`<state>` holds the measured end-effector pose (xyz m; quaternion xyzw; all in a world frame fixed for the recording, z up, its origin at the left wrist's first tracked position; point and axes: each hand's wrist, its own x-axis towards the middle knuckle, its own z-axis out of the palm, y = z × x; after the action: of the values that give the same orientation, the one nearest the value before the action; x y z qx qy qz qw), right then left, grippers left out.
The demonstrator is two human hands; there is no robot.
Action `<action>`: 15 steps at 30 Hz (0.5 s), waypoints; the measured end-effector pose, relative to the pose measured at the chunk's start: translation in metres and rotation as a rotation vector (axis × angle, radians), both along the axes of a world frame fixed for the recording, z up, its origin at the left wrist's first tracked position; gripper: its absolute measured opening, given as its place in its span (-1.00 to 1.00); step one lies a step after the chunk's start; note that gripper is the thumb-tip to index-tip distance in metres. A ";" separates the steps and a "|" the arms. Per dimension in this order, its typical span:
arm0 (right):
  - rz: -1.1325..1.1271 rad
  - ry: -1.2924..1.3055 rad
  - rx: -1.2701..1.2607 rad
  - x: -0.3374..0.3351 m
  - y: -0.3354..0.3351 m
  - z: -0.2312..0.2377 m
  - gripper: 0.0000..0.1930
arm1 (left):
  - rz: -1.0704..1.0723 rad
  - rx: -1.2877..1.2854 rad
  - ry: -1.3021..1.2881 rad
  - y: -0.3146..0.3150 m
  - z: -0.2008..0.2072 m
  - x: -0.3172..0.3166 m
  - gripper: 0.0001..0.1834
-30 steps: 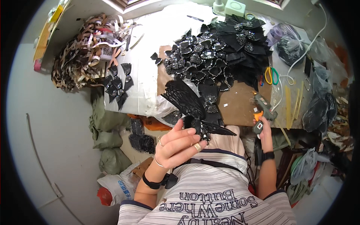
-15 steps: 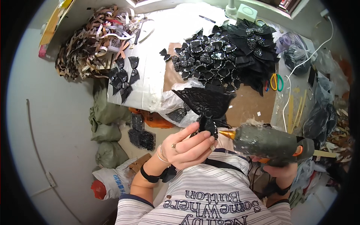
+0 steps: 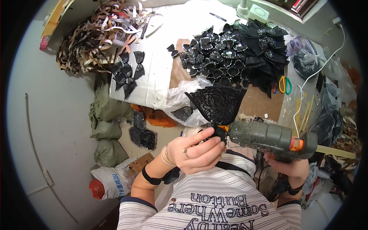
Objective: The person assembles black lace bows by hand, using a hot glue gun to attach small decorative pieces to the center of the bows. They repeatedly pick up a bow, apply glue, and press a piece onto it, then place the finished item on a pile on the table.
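My left hand [image 3: 197, 153] is closed on a black fabric bow, pinching its gathered middle between thumb and fingers. A wide black lace-patterned wing [image 3: 217, 102] of the bow fans out above the fingertips; its lower part is mostly hidden by the hand. My right hand [image 3: 286, 167] grips the handle of a dark green hot glue gun [image 3: 262, 135] from below. The gun lies level, its orange-yellow nozzle [image 3: 223, 128] at the bow's middle, close by my left fingertips. A pale glue stick [image 3: 337, 151] sticks out of its rear end.
Many sparkly black bows [image 3: 218, 55] lie heaped on the table, beside stacked larger black bows [image 3: 264, 53]. Several dark bows [image 3: 124, 74] sit at the left edge near tangled ribbons [image 3: 92, 36]. Scissors [image 3: 285, 85], a white cable [image 3: 299, 97] and yellowish glue sticks [image 3: 303, 111] lie right.
The glue gun has moved left and slightly up, bringing its nozzle against the bow's middle. The lace wing now spreads more upright, and my left hand has shifted a little right.
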<state>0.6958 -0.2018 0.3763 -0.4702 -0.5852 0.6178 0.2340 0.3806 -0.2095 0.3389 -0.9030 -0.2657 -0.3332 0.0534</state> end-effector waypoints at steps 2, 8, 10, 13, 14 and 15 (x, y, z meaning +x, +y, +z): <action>-0.008 0.030 -0.075 0.000 0.000 0.002 -0.50 | 0.003 -0.024 -0.013 0.000 -0.001 0.000 -0.81; -0.241 0.362 -0.258 -0.015 -0.001 -0.003 -0.42 | 0.231 -0.115 -0.200 0.006 -0.005 0.008 -0.78; -0.261 0.569 -0.236 -0.014 -0.006 -0.014 -0.32 | 0.374 -0.148 -0.388 0.019 -0.015 0.011 -0.75; -0.312 0.631 -0.318 -0.009 -0.022 -0.018 -0.31 | 0.577 -0.527 -0.977 0.037 -0.021 0.022 -0.73; -0.367 0.599 -0.275 -0.014 -0.030 -0.016 -0.44 | 0.550 -0.579 -1.058 0.044 -0.023 0.020 -0.77; -0.354 0.596 -0.237 -0.019 -0.034 -0.015 -0.44 | 0.566 -0.588 -1.060 0.047 -0.024 0.021 -0.77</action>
<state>0.6763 -0.2356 0.3612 -0.3873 -0.3253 0.7412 0.4415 0.4013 -0.1629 0.3146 -0.4895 -0.5626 -0.6186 -0.2474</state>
